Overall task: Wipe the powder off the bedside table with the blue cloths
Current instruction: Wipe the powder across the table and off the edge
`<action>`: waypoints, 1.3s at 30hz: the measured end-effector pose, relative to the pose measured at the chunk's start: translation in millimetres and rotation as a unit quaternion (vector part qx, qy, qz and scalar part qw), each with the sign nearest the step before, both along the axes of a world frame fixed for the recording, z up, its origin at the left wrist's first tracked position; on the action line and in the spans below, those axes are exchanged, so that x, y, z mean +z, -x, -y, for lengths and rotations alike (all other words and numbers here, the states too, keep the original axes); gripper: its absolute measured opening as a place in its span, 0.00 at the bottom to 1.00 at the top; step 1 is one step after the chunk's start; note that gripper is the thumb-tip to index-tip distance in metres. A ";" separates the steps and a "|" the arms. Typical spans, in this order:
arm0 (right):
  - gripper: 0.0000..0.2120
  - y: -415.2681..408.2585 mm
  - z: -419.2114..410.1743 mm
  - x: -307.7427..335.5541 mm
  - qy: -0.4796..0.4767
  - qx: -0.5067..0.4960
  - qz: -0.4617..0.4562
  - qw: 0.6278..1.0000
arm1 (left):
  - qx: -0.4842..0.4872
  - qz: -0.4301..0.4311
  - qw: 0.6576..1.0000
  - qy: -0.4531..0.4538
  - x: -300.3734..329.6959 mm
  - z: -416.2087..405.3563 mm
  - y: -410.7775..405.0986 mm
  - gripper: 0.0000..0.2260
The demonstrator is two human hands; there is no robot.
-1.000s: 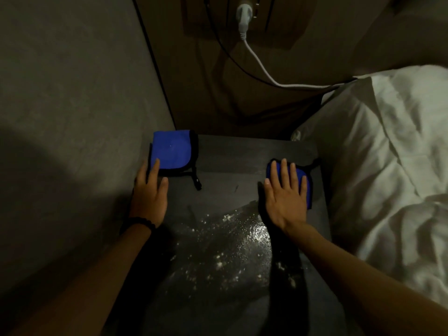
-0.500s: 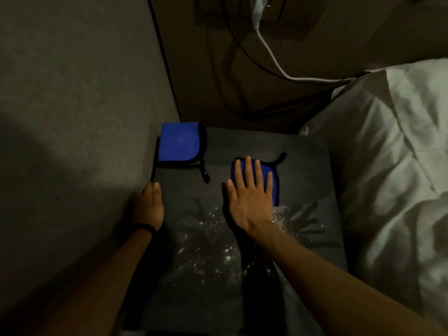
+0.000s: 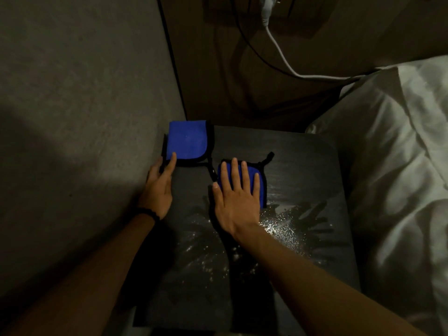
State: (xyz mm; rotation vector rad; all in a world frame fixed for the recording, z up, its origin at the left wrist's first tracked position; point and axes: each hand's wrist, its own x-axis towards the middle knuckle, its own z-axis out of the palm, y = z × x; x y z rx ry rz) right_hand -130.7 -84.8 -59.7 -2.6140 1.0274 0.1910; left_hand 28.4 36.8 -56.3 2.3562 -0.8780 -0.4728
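Note:
The dark bedside table (image 3: 303, 166) carries white powder (image 3: 278, 229) scattered over its middle and near part. One folded blue cloth (image 3: 189, 141) with black trim lies at the table's far left corner. My left hand (image 3: 157, 187) is open beside it, with the index fingertip resting on the cloth's near edge. A second blue cloth (image 3: 258, 190) lies near the table's centre under my right hand (image 3: 235, 197), which presses flat on it with fingers spread. Most of that cloth is hidden by the hand.
A grey wall (image 3: 84, 117) runs close along the table's left side. A bed with white pillows and sheets (image 3: 392, 166) borders the right side. A white cable (image 3: 281, 54) and a dark cable hang from a socket on the wooden panel behind the table.
My right hand slid its cloth leftward from the table's right edge to near the centre. My left hand drew back, then reached forward again to touch the far-left cloth.

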 end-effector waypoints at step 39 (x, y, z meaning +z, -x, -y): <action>0.28 -45.9 -89.5 -0.2 -0.022 0.225 0.116 0.967 | -0.046 -0.019 0.999 -0.004 7.7 17.9 -23.6 0.19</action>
